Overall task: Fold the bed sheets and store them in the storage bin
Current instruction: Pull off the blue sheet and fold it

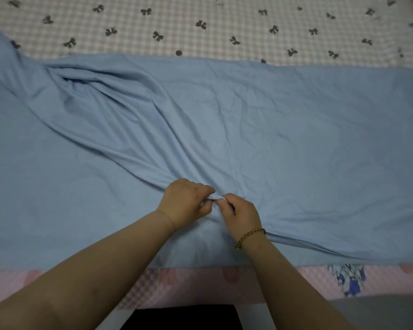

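Observation:
A light blue bed sheet (260, 129) lies spread across the bed, with long diagonal creases running from the upper left down to my hands. My left hand (185, 201) and my right hand (240, 214) sit side by side near the sheet's front middle. Both have curled fingers that pinch a small bunch of the blue fabric between them. A braided bracelet circles my right wrist. No storage bin is in view.
Beyond the sheet lies a pink checked bed cover with dark bows (200, 27). The bed's front edge shows a pink quilted cover (284, 282) with a blue cartoon print at the right. A dark object (181, 317) sits at the bottom centre.

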Demonstrator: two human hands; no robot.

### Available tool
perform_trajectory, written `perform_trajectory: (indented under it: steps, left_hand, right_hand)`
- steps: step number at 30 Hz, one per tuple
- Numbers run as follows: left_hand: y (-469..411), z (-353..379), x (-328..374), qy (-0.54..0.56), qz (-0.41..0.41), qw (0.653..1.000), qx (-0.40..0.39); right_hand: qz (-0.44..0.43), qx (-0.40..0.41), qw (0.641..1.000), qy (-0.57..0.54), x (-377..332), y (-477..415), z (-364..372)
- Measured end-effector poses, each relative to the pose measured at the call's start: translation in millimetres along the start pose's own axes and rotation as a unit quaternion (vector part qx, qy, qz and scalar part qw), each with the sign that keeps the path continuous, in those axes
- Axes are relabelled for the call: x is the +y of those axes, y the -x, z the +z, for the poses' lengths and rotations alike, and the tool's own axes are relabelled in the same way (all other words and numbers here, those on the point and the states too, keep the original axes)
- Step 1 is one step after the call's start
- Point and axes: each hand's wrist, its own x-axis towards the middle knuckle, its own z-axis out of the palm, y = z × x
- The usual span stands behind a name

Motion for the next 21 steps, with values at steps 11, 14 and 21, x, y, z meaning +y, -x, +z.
perform_trajectory:
  steps: [11,14,21]
  left_hand:
    - [11,-19,-32,-0.094,-0.094,0.991,-0.03]
    - [15,-27,-56,-0.112,-0.168,0.978,-0.049]
    - [29,-64,-102,-0.094,-0.324,0.941,-0.004]
  right_hand:
    - [0.022,-0.062,0.994,-0.089,0,-1,-14]
    - [0.02,-0.068,0.993,-0.093,1,-1,-15]
    - [-0.004,-0.087,0.995,-0.057,-7,4,-22]
